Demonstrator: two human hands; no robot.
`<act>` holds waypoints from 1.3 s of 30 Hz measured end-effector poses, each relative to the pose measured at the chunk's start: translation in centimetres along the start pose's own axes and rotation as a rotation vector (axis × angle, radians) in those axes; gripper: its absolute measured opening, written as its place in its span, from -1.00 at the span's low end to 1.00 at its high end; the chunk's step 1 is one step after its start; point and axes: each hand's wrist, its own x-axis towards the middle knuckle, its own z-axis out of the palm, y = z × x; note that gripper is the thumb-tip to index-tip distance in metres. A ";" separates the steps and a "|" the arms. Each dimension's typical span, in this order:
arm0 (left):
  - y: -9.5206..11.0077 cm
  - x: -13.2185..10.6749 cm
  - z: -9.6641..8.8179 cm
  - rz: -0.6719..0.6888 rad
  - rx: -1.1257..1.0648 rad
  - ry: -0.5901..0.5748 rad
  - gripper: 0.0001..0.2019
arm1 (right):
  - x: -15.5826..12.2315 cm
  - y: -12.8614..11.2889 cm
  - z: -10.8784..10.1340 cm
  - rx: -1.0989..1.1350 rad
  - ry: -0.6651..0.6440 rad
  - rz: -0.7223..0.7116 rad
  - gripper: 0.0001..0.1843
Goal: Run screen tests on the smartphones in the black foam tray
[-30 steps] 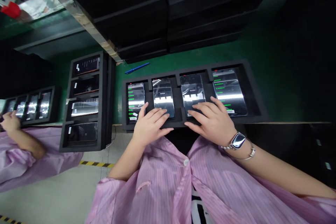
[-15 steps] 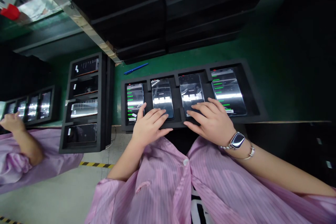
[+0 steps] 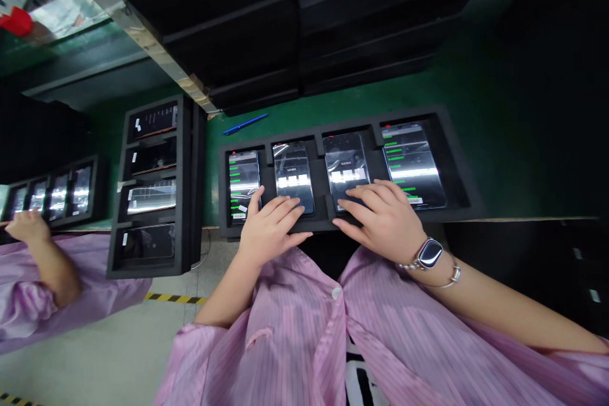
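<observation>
On a green bench (image 3: pixel 342 101) sits a black foam tray (image 3: pixel 318 226) holding four phones (image 3: pixel 292 171). My left hand (image 3: pixel 271 228) and right hand (image 3: pixel 385 222) rest open and apart on the tray's near edge, fingers (image 3: pixel 288 204) lying over the middle phones, clamped on nothing.

Bright white glare streaks across the phone screens (image 3: pixel 345 176), the right side sinks into darkness, and the edges bend hard with fisheye warp!

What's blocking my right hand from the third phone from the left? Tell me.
Nothing visible: the right hand rests on that phone, its fingers lying over the phone's lower edge, above the foam tray.
</observation>
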 end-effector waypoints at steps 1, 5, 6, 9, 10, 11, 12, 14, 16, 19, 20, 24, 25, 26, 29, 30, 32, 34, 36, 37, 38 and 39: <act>0.0 0.0 0.0 0.004 0.003 0.005 -0.59 | 0.0 0.0 0.0 0.001 0.004 -0.004 -0.69; 0.0 0.2 0.1 0.027 0.014 0.046 -0.60 | 0.0 0.1 0.2 0.014 0.040 -0.013 -0.69; 0.0 0.2 0.1 0.031 0.015 0.055 -0.60 | 0.0 0.1 0.2 0.016 0.048 -0.014 -0.69; 0.0 0.2 0.1 0.035 0.014 0.057 -0.59 | 0.0 0.1 0.2 0.023 0.051 -0.016 -0.70; 0.0 0.2 0.1 0.037 0.014 0.056 -0.59 | 0.0 0.1 0.2 0.024 0.051 -0.016 -0.70; 0.0 0.2 0.1 0.037 0.014 0.055 -0.58 | 0.0 0.1 0.2 0.024 0.050 -0.015 -0.70; 0.0 0.2 0.1 0.037 0.014 0.052 -0.58 | 0.0 0.1 0.2 0.024 0.050 -0.015 -0.70; 0.0 0.2 0.1 0.034 0.013 0.046 -0.59 | 0.0 0.1 0.2 0.023 0.049 -0.012 -0.70; 0.0 0.2 0.1 0.031 0.010 0.039 -0.60 | 0.0 0.1 0.2 0.024 0.048 -0.010 -0.70; 0.0 0.1 0.2 0.028 0.009 0.027 -0.60 | -0.1 0.1 0.3 0.021 0.044 -0.005 -0.70; 0.0 0.1 0.2 0.026 0.008 0.024 -0.60 | -0.1 0.1 0.3 0.020 0.042 -0.006 -0.70; 0.0 0.0 0.0 -0.001 -0.032 0.006 -0.60 | -0.1 0.1 0.2 0.010 0.036 -0.013 -0.70; 0.0 0.0 -0.1 -0.015 -0.062 0.002 -0.58 | -0.1 0.1 0.2 0.007 0.032 -0.015 -0.70; -0.1 0.0 -0.2 -0.039 -0.093 0.000 -0.54 | -0.1 0.1 0.2 0.004 0.027 -0.017 -0.70; -0.2 0.2 -0.2 -0.224 -0.098 0.013 -0.40 | -0.2 0.0 0.2 -0.018 0.022 0.007 -0.62; -0.2 0.3 -0.1 -0.310 -0.062 0.018 -0.34 | -0.2 0.0 0.3 -0.029 0.030 0.032 -0.54; -0.2 0.5 0.3 -0.439 0.016 0.006 -0.23 | -0.4 -0.2 0.5 -0.045 0.054 0.100 -0.34; 0.0 0.7 0.7 -0.479 0.057 -0.032 -0.16 | -0.5 -0.4 0.8 -0.051 0.066 0.162 -0.16; 0.2 0.8 0.9 -0.487 0.070 -0.065 -0.17 | -0.5 -0.5 0.9 -0.047 0.036 0.203 -0.08; 0.2 0.8 0.9 -0.496 0.073 -0.071 -0.17 | -0.5 -0.5 0.9 -0.042 0.006 0.217 -0.08; 0.3 0.9 0.9 -0.506 0.075 -0.072 -0.17 | -0.4 -0.5 1.0 -0.036 -0.025 0.227 -0.09; 0.4 0.9 0.8 -0.516 0.075 -0.072 -0.16 | -0.4 -0.5 1.0 -0.030 -0.046 0.233 -0.10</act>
